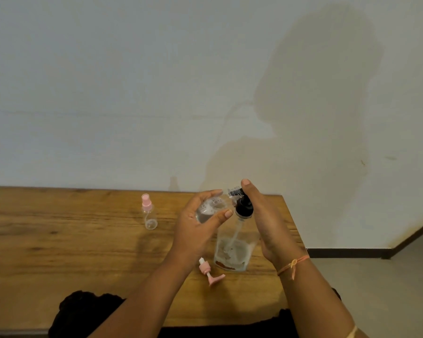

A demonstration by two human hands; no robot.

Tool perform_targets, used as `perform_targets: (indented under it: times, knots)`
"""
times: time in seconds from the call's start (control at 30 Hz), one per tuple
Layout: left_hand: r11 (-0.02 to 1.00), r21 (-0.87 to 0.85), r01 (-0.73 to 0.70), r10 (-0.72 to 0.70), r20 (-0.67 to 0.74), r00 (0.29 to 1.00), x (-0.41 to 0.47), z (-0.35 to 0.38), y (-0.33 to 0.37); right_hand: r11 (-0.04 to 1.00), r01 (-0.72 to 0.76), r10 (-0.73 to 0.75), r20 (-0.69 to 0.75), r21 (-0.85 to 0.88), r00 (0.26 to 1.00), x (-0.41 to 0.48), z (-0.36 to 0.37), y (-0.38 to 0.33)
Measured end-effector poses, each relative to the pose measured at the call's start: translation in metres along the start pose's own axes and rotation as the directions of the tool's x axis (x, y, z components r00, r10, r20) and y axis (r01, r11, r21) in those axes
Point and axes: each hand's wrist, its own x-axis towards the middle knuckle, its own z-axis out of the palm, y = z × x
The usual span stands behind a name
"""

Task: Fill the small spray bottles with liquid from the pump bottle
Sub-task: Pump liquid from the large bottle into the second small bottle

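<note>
A clear pump bottle (232,250) with a black pump head (243,208) stands on the wooden table (71,240), holding a little liquid at its bottom. My right hand (264,220) lies over the pump head with the fingers extended. My left hand (200,225) grips a small clear spray bottle (209,208), tilted with its open neck at the pump's nozzle; liquid and bubbles show inside. Its pink spray cap (209,272) lies on the table in front of the pump bottle. A second small spray bottle (149,213) with a pink cap stands to the left.
The table's right edge (296,228) runs just beside the pump bottle, with grey floor (376,289) beyond. A pale wall (132,93) rises behind the table. Dark cloth (83,313) lies at the near table edge.
</note>
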Motion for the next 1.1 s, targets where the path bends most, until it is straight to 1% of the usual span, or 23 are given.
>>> perform_targets:
  times: [0.1,0.23,0.5,0.57,0.73,0.93,1.1]
  knots:
    - [1.0,0.028,0.006,-0.007,0.004,1.0,-0.001,-0.001,-0.003,1.0,-0.003,0.003,-0.008,0.006,1.0,0.001,0.0,0.0]
    - [1.0,0.023,0.021,-0.021,0.006,1.0,-0.001,-0.001,-0.004,1.0,0.021,-0.021,-0.028,-0.015,0.999,0.001,0.002,0.0]
    - [0.999,0.041,-0.005,0.006,-0.017,1.0,0.001,-0.002,-0.001,1.0,0.027,-0.027,0.066,-0.004,0.997,0.0,-0.008,0.001]
    - [0.999,0.049,-0.002,0.003,-0.018,1.0,0.002,-0.003,-0.002,1.0,0.019,-0.019,0.071,0.008,0.997,-0.002,-0.009,0.0]
    - [0.999,0.048,0.004,-0.004,-0.01,1.0,0.001,-0.002,-0.003,1.0,0.005,-0.006,0.041,0.022,0.999,0.0,-0.007,0.0]
    - [0.999,0.019,0.029,-0.029,0.013,0.999,-0.001,-0.001,-0.003,1.0,-0.002,0.002,0.016,-0.004,1.0,0.001,-0.005,-0.002]
    - [1.0,0.019,0.002,-0.002,-0.002,1.0,0.0,-0.002,-0.002,1.0,0.018,-0.02,0.083,0.019,0.996,0.001,-0.011,0.002]
